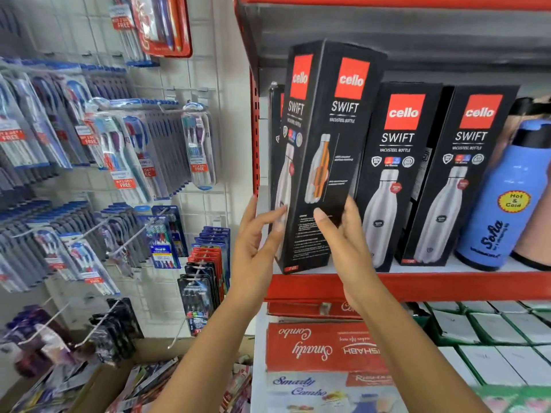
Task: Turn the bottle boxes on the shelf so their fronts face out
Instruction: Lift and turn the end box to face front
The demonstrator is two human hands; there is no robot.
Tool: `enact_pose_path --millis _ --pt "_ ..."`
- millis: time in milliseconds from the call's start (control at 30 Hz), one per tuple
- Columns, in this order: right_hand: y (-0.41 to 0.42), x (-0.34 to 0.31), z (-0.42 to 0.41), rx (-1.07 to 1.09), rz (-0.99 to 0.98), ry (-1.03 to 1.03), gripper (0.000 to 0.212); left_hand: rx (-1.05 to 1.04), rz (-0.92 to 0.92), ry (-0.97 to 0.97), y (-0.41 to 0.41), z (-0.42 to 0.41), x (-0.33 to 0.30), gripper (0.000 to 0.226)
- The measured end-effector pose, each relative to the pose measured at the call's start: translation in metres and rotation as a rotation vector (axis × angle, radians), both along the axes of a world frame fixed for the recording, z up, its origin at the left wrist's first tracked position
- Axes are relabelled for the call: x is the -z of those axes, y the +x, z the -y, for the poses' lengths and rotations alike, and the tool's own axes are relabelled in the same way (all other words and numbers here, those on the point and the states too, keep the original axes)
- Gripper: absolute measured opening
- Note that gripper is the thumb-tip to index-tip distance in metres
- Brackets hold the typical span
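A tall black Cello Swift bottle box (325,138) stands tilted on its corner at the left end of the red shelf (447,286), one edge turned toward me so two faces show. My left hand (256,242) presses its left face and my right hand (343,234) grips its right face near the bottom. Two more black bottle boxes (393,174) (459,174) stand upright to the right, fronts facing out. Another box (275,114) is mostly hidden behind the held one.
A blue flask (504,201) stands right of the boxes. The red upright post (255,138) borders the shelf's left end. Toothbrush packs (119,150) hang on a wire grid to the left. Red combo boxes (322,347) and green-edged boxes (492,332) sit below.
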State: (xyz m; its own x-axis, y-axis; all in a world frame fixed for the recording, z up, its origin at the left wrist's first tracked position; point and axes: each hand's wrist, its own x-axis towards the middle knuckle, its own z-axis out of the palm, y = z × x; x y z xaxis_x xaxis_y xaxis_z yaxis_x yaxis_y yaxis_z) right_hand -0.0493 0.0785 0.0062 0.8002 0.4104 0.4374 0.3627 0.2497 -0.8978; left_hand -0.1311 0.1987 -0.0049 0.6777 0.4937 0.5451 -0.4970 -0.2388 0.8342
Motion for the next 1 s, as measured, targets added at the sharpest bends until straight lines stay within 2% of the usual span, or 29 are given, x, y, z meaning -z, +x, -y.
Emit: enact_pose_path --millis 133,233,300,433,500,567,700,1000 --pt "-0.013 -0.007 0.015 -0.054 0.067 0.011 0.070 -0.091 0.049 -0.005 -0.005 0.006 -0.009 0.027" --pt "-0.016 -0.013 0.029 -0.089 0.081 0.007 0.063 -0.135 0.026 -0.037 -0.010 0.011 -0.011 0.061" --pt "-0.019 -0.014 0.036 -0.115 0.083 -0.009 0.066 -0.132 -0.011 -0.081 -0.014 0.016 -0.009 0.083" --pt "-0.021 -0.010 0.043 -0.152 0.093 -0.052 0.088 -0.122 -0.080 -0.112 -0.022 0.024 -0.004 0.096" --pt "-0.021 -0.008 0.044 -0.179 0.085 -0.059 0.103 -0.057 -0.090 -0.119 -0.025 0.025 -0.002 0.092" --pt "-0.020 -0.006 0.044 -0.208 0.060 -0.075 0.112 -0.001 -0.092 -0.138 -0.027 0.026 -0.001 0.078" --pt "-0.017 -0.003 0.041 -0.240 0.036 -0.122 0.119 -0.002 -0.088 -0.143 -0.029 0.023 0.000 0.060" --pt "0.008 -0.007 0.026 -0.124 0.171 -0.172 0.082 -0.015 -0.040 -0.113 -0.011 0.008 -0.009 0.037"
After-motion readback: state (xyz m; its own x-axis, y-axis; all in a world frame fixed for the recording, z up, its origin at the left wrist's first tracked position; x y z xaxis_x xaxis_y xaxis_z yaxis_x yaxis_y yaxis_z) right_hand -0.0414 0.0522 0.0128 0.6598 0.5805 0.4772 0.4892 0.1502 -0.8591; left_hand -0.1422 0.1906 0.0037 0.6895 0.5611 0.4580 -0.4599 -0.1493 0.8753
